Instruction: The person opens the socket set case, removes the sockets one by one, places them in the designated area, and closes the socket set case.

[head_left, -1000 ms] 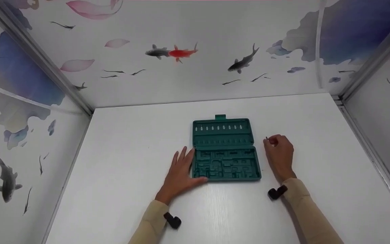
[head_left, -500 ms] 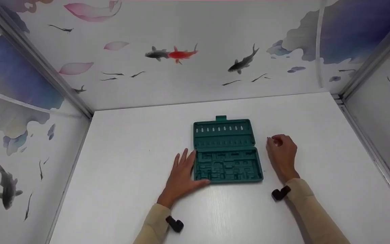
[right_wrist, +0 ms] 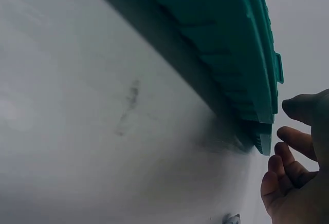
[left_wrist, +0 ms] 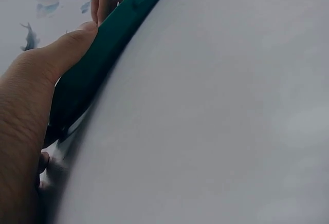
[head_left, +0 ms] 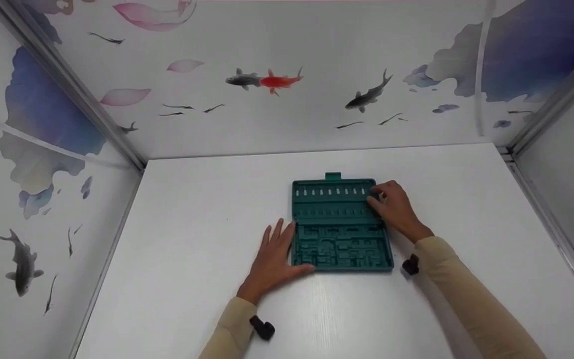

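Note:
A green plastic case (head_left: pixel 339 222) lies unfolded on the white table, its two halves joined at a hinge. Small white pieces (head_left: pixel 338 191) stand in a row inside the far half; the near half has many moulded recesses. My left hand (head_left: pixel 273 262) rests at the near left corner, fingers spread along the left side, thumb (left_wrist: pixel 77 41) against the front edge. At the far half's right edge is my right hand (head_left: pixel 397 209), thumb and forefinger near the end of the row. A gap shows between those fingertips in the right wrist view, with nothing visible in it; the other fingers are loosely bent.
The white table (head_left: pixel 207 259) is bounded by a back wall (head_left: pixel 317 119) and side walls printed with fish and leaves. A latch tab (head_left: pixel 333 175) sticks out from the case's far edge. Each sleeve carries a small black camera (head_left: pixel 262 327).
My right hand has moved left and away from me to the case's far half. Earlier it pinched a small dark piece, no longer visible. My left hand stays at the case's corner.

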{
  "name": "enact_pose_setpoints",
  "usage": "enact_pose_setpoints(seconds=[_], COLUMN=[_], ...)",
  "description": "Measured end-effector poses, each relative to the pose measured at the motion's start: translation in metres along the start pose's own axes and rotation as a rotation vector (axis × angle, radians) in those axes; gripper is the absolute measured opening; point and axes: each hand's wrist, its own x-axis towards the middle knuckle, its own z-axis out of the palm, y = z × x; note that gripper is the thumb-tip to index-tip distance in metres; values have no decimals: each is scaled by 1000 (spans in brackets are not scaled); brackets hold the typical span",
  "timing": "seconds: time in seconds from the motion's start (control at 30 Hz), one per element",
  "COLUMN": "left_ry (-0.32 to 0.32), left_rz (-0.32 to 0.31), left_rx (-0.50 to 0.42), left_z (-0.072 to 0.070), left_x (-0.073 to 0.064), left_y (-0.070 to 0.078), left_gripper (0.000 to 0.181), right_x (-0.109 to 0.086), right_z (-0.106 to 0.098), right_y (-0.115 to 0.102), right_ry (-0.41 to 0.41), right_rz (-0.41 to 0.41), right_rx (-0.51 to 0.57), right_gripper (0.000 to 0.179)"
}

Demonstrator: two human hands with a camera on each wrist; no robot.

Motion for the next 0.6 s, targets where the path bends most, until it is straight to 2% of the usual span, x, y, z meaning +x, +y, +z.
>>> enact_pose_setpoints(seconds=[0.1, 0.27, 0.4, 0.5, 0.6], left_ry=[0, -13, -19, -16, -14], left_rz=[-2, -18, -10, 1, 7], left_rx=[-2, -4, -2, 4, 1], left_z=[0, 0, 1, 0, -1], left_x=[0, -1, -1, 0, 1], left_y=[-1, 0, 1, 1, 0], left_gripper=[125, 124, 125, 124, 124], right_x=[10, 20, 26, 30, 32], right_z=[6, 13, 14, 15, 15], right_y=[-1, -2, -6, -9, -12], right_ry=[-40, -56, -71, -81, -74], right_rz=[-12, -62, -54, -55, -47], right_rx=[-44, -132, -174, -175, -125], right_gripper=[33, 33, 33, 29, 24])
